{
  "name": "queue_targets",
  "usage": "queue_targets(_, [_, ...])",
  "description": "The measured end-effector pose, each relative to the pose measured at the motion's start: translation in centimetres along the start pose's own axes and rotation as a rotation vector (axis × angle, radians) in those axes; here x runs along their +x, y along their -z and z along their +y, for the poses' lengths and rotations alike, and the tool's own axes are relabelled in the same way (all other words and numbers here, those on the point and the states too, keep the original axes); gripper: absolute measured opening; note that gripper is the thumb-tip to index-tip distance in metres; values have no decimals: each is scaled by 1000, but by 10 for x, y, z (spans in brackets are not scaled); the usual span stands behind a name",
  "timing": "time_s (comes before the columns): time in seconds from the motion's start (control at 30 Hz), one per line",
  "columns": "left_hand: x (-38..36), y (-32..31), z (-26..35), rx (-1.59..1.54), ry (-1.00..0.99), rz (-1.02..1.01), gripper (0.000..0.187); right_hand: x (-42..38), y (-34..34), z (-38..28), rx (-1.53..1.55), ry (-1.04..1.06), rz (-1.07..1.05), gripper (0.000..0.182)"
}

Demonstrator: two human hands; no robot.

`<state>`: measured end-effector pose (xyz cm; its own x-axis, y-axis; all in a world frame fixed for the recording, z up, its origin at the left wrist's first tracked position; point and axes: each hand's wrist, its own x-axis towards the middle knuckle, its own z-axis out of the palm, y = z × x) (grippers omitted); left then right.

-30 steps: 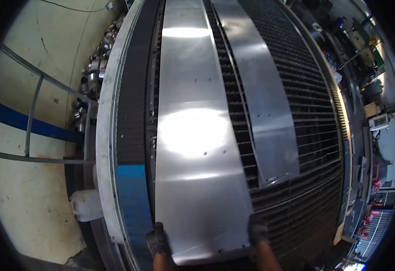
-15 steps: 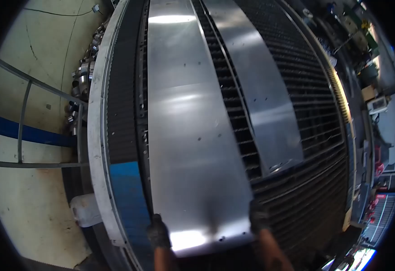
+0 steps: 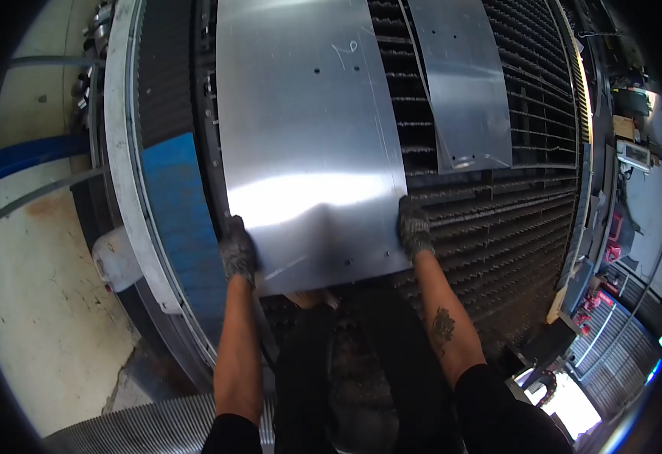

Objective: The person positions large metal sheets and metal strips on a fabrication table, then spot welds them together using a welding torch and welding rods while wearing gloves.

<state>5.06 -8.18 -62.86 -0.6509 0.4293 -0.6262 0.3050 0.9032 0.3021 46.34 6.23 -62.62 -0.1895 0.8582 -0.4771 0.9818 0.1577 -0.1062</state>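
Note:
A long, shiny metal sheet (image 3: 308,129) with small holes and scribbled marks lies lengthwise over the slatted bed (image 3: 490,219). My left hand (image 3: 238,251), in a dark grey glove, grips its left edge near the close end. On the opposite edge my right hand (image 3: 415,227), gloved the same way, holds the sheet, its fingers partly hidden by the metal. To the right, a narrower metal sheet (image 3: 467,98) rests on the slats, apart from both hands.
A pale metal rail (image 3: 123,121) and a blue panel (image 3: 180,197) run along the left. Beyond the rail are a grey tube frame (image 3: 43,193) and a whitish container (image 3: 117,259). My legs (image 3: 304,371) are below the sheet's near end.
The view has tilted down, showing my forearms and legs. Both sheets sit higher in the picture, and both hands still hold the larger sheet's edges.

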Motion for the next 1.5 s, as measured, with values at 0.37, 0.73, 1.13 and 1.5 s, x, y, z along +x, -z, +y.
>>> queue_targets(0.37, [-37, 62, -1, -224, 22, -329, 77, 7, 36, -26, 76, -61, -311, 59])
queue_targets(0.73, [-78, 67, 19, -75, 107, -229, 62, -23, 28, -16, 420, -183, -63, 61])
queue_targets(1.13, [-135, 90, 103, 827, -40, 299, 55, -111, 150, 152, 1151, 48, -701, 41])
queue_targets(1.5, [-173, 23, 258, 438, -371, -440, 29, -183, 220, 493, 97, -347, -721, 34])
